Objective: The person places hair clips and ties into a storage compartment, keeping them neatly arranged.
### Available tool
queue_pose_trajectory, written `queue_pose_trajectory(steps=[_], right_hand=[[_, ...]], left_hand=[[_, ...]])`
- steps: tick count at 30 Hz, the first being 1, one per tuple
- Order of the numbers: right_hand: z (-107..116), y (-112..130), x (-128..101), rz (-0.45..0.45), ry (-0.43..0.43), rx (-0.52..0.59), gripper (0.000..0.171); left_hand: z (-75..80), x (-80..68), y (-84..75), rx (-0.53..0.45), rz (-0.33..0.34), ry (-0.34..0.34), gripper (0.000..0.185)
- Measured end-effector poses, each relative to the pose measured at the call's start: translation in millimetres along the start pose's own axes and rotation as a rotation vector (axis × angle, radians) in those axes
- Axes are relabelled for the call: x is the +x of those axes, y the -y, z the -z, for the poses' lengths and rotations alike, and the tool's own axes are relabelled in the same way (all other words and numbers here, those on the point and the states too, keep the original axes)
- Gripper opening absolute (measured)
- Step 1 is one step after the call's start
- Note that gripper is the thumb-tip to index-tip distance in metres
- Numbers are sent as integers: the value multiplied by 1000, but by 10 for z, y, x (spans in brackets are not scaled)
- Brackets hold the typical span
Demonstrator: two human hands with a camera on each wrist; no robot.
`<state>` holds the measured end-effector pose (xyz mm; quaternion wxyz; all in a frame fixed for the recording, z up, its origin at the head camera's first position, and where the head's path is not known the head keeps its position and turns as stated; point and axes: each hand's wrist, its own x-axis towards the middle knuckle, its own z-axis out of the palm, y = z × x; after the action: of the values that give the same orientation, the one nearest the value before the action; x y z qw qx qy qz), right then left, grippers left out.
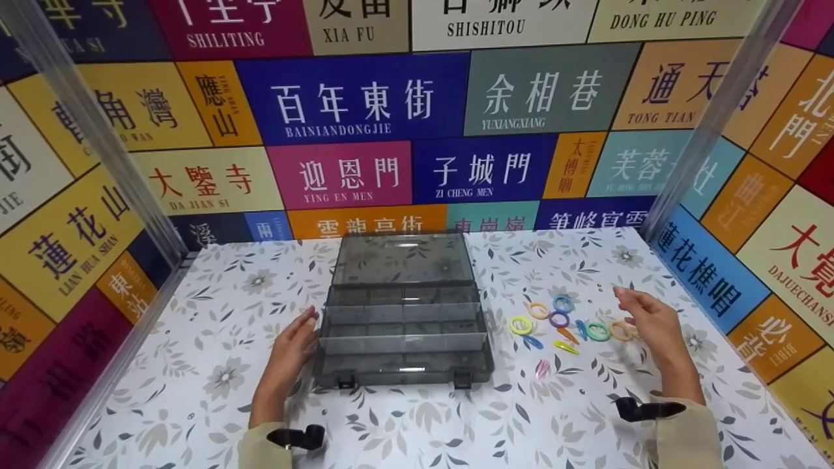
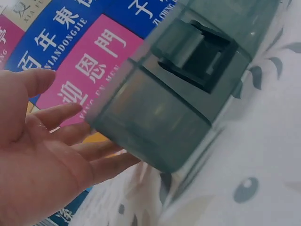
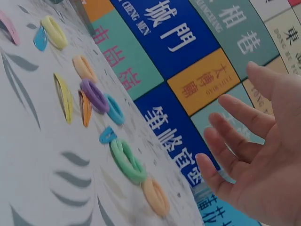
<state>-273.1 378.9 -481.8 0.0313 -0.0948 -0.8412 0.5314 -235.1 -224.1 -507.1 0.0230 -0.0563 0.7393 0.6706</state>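
We read wall signs: "BAINIANDONGJIE", "YING EN MEN", "ZI CHENG MEN". One grey organizer box (image 1: 402, 326) sits lid-open mid-bench (image 1: 215, 339). Our left hand (image 1: 293, 348) lies flat-fingered against its left wall, gripping nothing. Our right hand (image 1: 651, 322) hovers relaxed, fingers spread, beside the hair ties (image 1: 561, 319). We count six rings plus five clips (image 1: 565, 347).

The person is wearing pale beige sleeves, the left sleeve (image 1: 257, 453) and right sleeve (image 1: 687, 436) showing nearer than the grey box (image 1: 404, 312). Black camera mounts are sitting at both cuffs.
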Motion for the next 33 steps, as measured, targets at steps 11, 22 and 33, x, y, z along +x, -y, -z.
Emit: queue_pose_trajectory(steps=[11, 22, 33], right_hand=[[166, -307, 62, -177, 46, -71, 87], [186, -512, 74, -234, 138, -104, 91], [152, -536, 82, -207, 137, -194, 90]], left_hand=[[76, -54, 114, -8, 30, 69, 55], [96, -56, 149, 95, -3, 74, 53], [121, -38, 166, 100, 5, 74, 52]])
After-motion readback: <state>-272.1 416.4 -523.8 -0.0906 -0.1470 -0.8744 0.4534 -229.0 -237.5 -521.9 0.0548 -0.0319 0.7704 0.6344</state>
